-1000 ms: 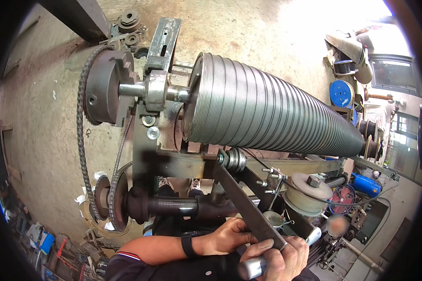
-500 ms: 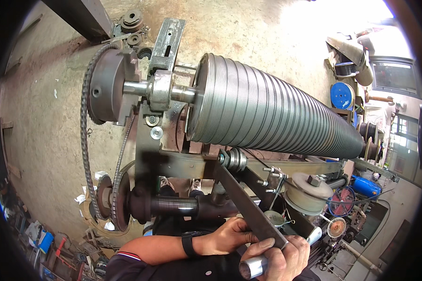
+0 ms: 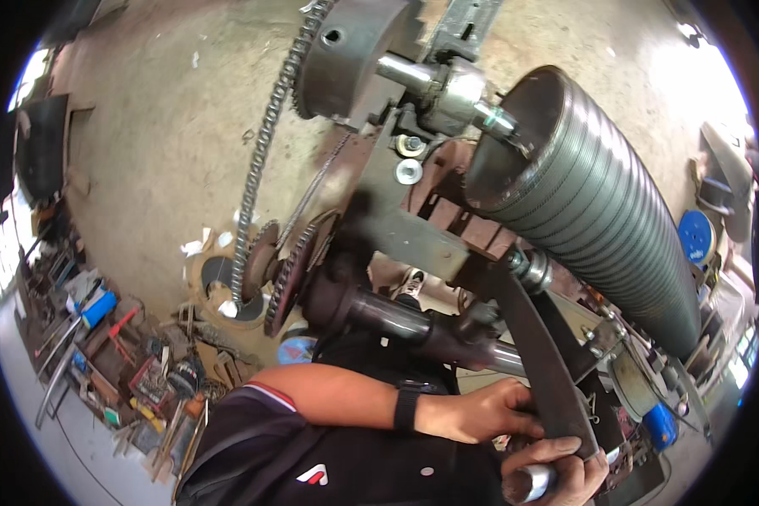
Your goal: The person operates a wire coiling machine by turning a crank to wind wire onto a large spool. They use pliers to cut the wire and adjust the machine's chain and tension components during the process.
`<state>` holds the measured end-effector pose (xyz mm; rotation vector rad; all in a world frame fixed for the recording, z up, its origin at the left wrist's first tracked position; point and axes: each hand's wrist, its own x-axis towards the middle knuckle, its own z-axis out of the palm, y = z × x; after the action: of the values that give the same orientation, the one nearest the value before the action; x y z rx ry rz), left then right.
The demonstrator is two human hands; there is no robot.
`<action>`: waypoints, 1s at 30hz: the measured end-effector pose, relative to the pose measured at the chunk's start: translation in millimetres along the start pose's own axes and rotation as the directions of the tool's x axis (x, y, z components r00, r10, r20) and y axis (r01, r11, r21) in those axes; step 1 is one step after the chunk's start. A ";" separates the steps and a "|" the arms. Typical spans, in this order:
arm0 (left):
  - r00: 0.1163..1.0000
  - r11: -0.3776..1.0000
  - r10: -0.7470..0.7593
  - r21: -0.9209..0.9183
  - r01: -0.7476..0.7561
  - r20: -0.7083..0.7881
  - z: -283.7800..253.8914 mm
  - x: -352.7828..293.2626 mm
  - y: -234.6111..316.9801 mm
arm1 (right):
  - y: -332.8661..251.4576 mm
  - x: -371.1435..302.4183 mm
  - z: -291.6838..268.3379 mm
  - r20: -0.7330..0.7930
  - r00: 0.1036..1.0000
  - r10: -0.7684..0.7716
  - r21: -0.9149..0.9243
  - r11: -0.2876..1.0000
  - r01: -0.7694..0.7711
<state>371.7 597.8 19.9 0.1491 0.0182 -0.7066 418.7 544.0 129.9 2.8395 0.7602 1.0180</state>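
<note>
Dark metal bar (image 3: 546,364), lower end within right grip (image 3: 572,472)

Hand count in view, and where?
2: the left hand beside the left edge of the flat dark bar, the right hand at its lower end, partly hidden. No others show.

Right grip (image 3: 575,477) on dark flat bar (image 3: 546,363)
</note>
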 end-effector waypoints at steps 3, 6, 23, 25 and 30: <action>0.999 0.998 0.038 -0.047 -0.039 -0.016 4.6 -1.3 -2.8 | 1.2 -0.2 -1.8 -0.009 1.000 -0.014 0.042 0.999 0.015; 0.995 0.995 0.098 -0.020 -0.098 -0.006 6.5 -1.1 -0.4 | 0.2 0.0 -3.9 -0.004 1.000 -0.019 0.030 0.999 0.020; 1.000 0.996 -0.012 -0.094 0.010 -0.019 7.1 -8.5 -7.0 | 1.2 5.9 -11.3 -0.026 0.999 -0.033 -0.005 0.999 0.033; 1.000 0.998 -0.008 -0.069 0.008 -0.006 6.1 -5.9 -4.2 | 1.4 9.6 -14.8 0.030 0.999 -0.013 -0.012 1.000 0.013; 0.998 0.996 0.039 -0.082 -0.043 -0.046 4.9 -8.0 -0.6 | 7.8 -4.4 -5.4 -0.015 0.997 -0.075 0.006 0.997 0.075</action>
<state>365.0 601.8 25.2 0.0856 0.0867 -0.6607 415.9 534.5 133.0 2.7883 0.8654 1.0291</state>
